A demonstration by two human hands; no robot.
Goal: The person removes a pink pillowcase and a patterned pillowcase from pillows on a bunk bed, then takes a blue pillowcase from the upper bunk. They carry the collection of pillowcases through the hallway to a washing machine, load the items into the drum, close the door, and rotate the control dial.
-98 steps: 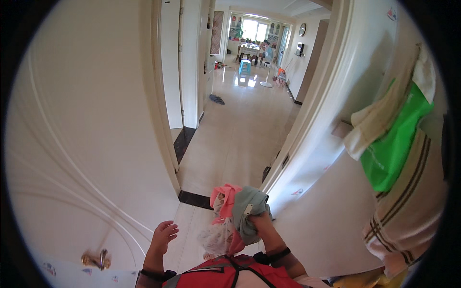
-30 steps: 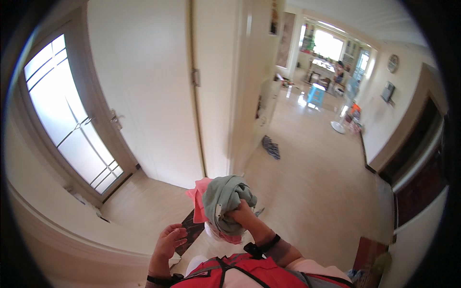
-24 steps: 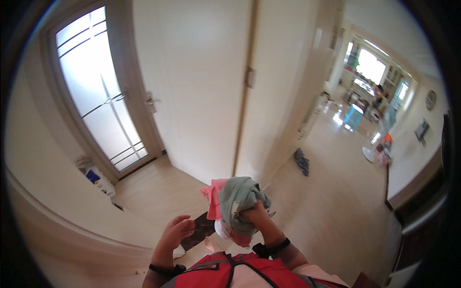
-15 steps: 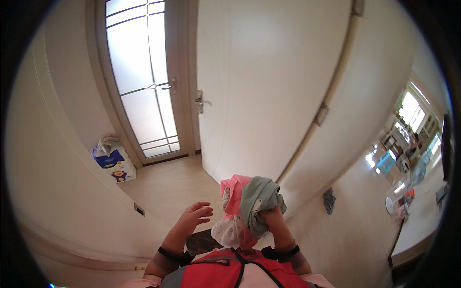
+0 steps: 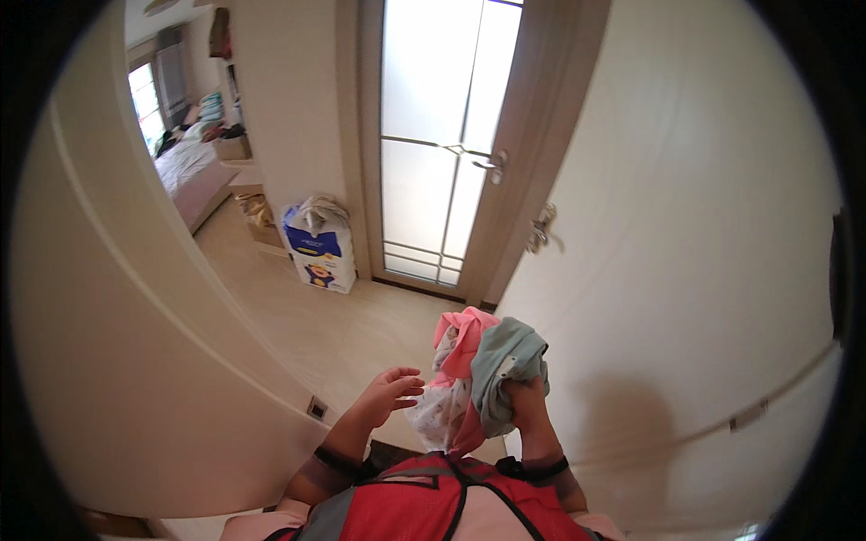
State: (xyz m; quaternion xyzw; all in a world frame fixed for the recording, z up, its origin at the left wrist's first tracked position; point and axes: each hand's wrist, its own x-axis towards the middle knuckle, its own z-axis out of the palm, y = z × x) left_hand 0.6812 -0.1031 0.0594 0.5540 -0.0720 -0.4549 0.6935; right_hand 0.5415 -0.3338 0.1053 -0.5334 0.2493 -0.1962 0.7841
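Observation:
My right hand (image 5: 528, 403) is closed round a bunch of clothes in front of my chest. A grey-green garment (image 5: 505, 361) with light snaps hangs over that hand and hides most of its fingers. Bundled against it are a pink garment (image 5: 466, 335) and a white patterned cloth (image 5: 442, 410), which droops towards my vest. To the left of the bundle, my left hand (image 5: 394, 393) is held up with its fingers apart and nothing in them. A gap lies between it and the white cloth.
A frosted glass door (image 5: 442, 117) stands ahead, beside an open white door (image 5: 686, 225) close on my right. A blue-and-white package (image 5: 320, 252) sits on the floor by the wall. At the far left, a room holds a bed (image 5: 194, 171) and cardboard boxes (image 5: 257, 212).
My view has swung left: the glass door now stands nearer the middle and the bedroom has come into sight. The room on the right has gone. My hands keep much the same pose.

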